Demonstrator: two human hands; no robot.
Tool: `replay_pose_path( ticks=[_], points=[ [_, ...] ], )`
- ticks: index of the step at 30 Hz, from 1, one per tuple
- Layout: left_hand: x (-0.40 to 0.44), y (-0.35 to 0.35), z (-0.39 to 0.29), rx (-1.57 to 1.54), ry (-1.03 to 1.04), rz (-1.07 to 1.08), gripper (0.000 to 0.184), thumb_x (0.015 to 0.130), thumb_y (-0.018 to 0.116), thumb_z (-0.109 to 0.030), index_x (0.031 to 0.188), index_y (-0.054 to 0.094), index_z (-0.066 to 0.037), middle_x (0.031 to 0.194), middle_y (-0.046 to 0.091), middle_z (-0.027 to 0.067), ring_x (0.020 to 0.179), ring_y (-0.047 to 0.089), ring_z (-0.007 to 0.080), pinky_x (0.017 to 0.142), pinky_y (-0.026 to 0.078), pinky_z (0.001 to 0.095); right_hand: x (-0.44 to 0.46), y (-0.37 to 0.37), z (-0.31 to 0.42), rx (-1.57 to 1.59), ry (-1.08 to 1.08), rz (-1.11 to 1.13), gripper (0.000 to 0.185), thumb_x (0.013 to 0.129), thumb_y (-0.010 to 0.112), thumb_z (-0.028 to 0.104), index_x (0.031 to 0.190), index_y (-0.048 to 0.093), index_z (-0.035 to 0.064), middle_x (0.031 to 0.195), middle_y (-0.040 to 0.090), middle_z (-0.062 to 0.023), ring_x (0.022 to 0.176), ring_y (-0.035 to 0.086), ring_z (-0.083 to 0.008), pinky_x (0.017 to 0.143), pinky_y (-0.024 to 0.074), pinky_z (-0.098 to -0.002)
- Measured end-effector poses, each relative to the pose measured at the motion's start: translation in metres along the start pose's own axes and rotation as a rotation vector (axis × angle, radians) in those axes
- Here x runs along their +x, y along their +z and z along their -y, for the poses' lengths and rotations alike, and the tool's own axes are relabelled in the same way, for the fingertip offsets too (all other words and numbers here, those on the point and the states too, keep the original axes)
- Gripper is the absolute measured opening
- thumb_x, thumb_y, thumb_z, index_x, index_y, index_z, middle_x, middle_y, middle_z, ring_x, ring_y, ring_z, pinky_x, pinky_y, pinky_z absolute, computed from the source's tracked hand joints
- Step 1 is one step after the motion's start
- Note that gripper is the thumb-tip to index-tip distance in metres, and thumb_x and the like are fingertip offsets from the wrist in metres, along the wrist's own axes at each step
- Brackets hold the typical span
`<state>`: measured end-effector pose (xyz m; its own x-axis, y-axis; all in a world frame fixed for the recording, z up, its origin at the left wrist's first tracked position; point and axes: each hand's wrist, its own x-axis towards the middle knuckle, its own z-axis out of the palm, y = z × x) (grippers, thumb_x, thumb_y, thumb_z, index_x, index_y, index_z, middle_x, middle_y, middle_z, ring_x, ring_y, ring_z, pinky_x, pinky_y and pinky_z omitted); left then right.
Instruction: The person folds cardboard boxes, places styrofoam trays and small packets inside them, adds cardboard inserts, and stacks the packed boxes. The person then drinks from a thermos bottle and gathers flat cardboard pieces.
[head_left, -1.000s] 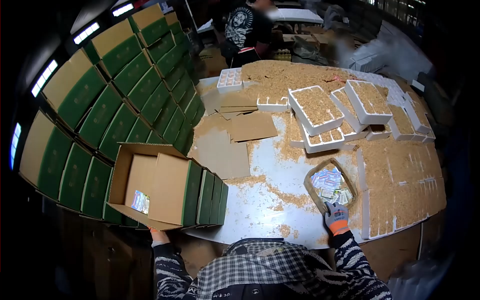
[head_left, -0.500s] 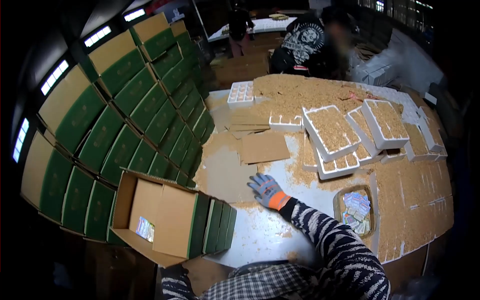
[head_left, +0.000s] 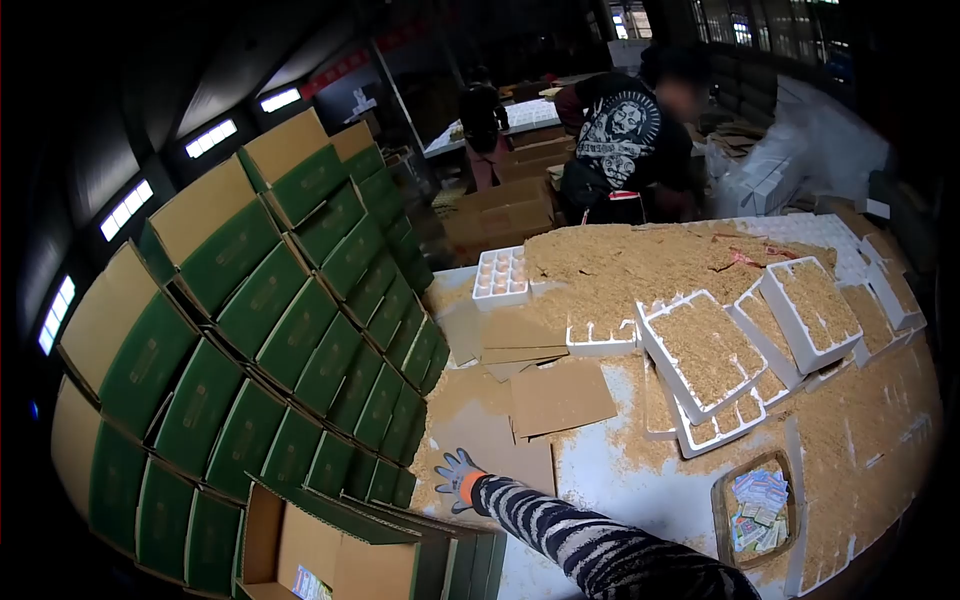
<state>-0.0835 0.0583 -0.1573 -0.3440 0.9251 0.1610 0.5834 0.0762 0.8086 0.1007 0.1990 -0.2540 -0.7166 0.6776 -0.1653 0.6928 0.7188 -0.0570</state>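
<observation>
My right hand (head_left: 459,481), in a grey glove with an orange cuff, reaches left across the table with fingers spread and nothing in them. It is over the left edge of a flat grey-brown cardboard sheet (head_left: 528,464); whether it presses on it I cannot tell. Just below and left of the hand, an open green-and-brown carton (head_left: 372,568) has printed cards (head_left: 311,583) inside. More green cartons (head_left: 470,560) stand against its right side. Farther up the table lies a brown cardboard piece (head_left: 563,398). My left hand is out of view.
Stacked green cartons (head_left: 297,322) form a wall at left. White foam trays of sawdust (head_left: 704,352) are piled at right, near a basket of cards (head_left: 720,512). A foam tray with round items (head_left: 501,279) sits farther back. Another person (head_left: 628,140) bends behind the table.
My right hand has moved left and down across the cardboard toward the cartons, its fingers spreading wider. The view has tilted up, so the open carton sits lower in the picture.
</observation>
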Motion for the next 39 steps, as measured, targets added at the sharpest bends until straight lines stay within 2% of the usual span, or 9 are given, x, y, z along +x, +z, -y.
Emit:
replay_pose_path(
  ticks=[2,6,11,15,19,30,37,38,39],
  points=[
    [0.002,0.003,0.003,0.014,-0.005,0.008,0.046,0.094,0.048,-0.033,0.130,0.053,-0.004,0.133,0.054,0.0137,0.120,0.052,0.0298,0.103,0.040,0.0403,-0.003,0.011,-0.003,0.018,0.049,0.031,0.071,0.084,0.049,0.067,0.146,0.040,0.0342,0.157,0.025,-0.0083,0.144,0.016,-0.0418,0.109,0.0108,-0.0689],
    [-0.001,0.003,0.003,0.039,-0.017,0.016,0.046,0.094,0.048,-0.032,0.130,0.054,-0.004,0.133,0.055,0.0137,0.120,0.052,0.0300,0.104,0.040,0.0406,-0.028,0.018,-0.013,0.065,0.138,-0.006,0.070,0.083,0.052,0.067,0.143,0.044,0.0331,0.154,0.030,-0.0106,0.142,0.020,-0.0423,0.108,0.0143,-0.0682],
    [-0.011,-0.002,0.004,0.048,-0.010,0.023,0.045,0.093,0.048,-0.031,0.129,0.054,-0.004,0.133,0.055,0.0137,0.120,0.053,0.0303,0.104,0.040,0.0410,-0.088,0.030,-0.026,0.067,0.210,-0.004,0.070,0.083,0.049,0.069,0.143,0.044,0.0332,0.155,0.029,-0.0104,0.142,0.020,-0.0430,0.108,0.0139,-0.0684],
    [-0.020,-0.007,0.007,0.047,-0.004,0.026,0.044,0.093,0.048,-0.030,0.128,0.055,-0.005,0.133,0.055,0.0138,0.120,0.053,0.0305,0.104,0.040,0.0412,-0.131,0.049,-0.016,0.086,0.273,-0.027,0.070,0.082,0.050,0.070,0.142,0.045,0.0336,0.154,0.030,-0.0104,0.140,0.020,-0.0453,0.107,0.0111,-0.0702],
    [-0.029,-0.013,0.009,0.044,0.007,0.027,0.043,0.093,0.048,-0.029,0.128,0.056,-0.005,0.132,0.055,0.0138,0.120,0.053,0.0307,0.104,0.040,0.0415,-0.181,0.059,0.004,0.117,0.445,-0.040,0.071,0.083,0.047,0.070,0.144,0.042,0.0329,0.155,0.029,-0.0112,0.140,0.021,-0.0456,0.106,0.0117,-0.0717],
    [-0.055,-0.029,0.028,0.027,0.054,0.038,0.042,0.092,0.049,-0.027,0.127,0.057,-0.005,0.132,0.056,0.0138,0.120,0.053,0.0313,0.104,0.040,0.0423,-0.331,0.074,0.006,0.130,0.743,-0.001,0.070,0.086,0.043,0.070,0.145,0.040,0.0333,0.156,0.027,-0.0109,0.142,0.020,-0.0413,0.110,0.0129,-0.0634],
    [-0.062,-0.048,0.042,0.054,0.078,0.037,0.041,0.091,0.049,-0.025,0.126,0.058,-0.006,0.131,0.057,0.0139,0.120,0.053,0.0317,0.104,0.039,0.0428,-0.332,0.080,0.009,0.141,0.792,-0.106,0.068,0.086,0.044,0.069,0.142,0.045,0.0317,0.153,0.032,-0.0120,0.141,0.023,-0.0408,0.111,0.0118,-0.0622],
    [-0.064,-0.052,0.044,0.065,0.079,0.037,0.041,0.091,0.049,-0.025,0.126,0.059,-0.006,0.131,0.057,0.0139,0.120,0.053,0.0317,0.104,0.039,0.0428,-0.329,0.074,0.007,0.145,0.793,-0.095,0.063,0.088,0.044,0.064,0.139,0.050,0.0274,0.148,0.040,-0.0115,0.138,0.031,-0.0370,0.112,0.0158,-0.0566],
    [-0.066,-0.059,0.046,0.083,0.083,0.034,0.041,0.091,0.049,-0.024,0.125,0.059,-0.006,0.131,0.057,0.0139,0.120,0.053,0.0318,0.104,0.039,0.0429,-0.321,0.067,0.003,0.144,0.794,-0.099,0.063,0.088,0.044,0.064,0.139,0.050,0.0274,0.148,0.040,-0.0115,0.138,0.031,-0.0370,0.112,0.0158,-0.0566]
  ],
)
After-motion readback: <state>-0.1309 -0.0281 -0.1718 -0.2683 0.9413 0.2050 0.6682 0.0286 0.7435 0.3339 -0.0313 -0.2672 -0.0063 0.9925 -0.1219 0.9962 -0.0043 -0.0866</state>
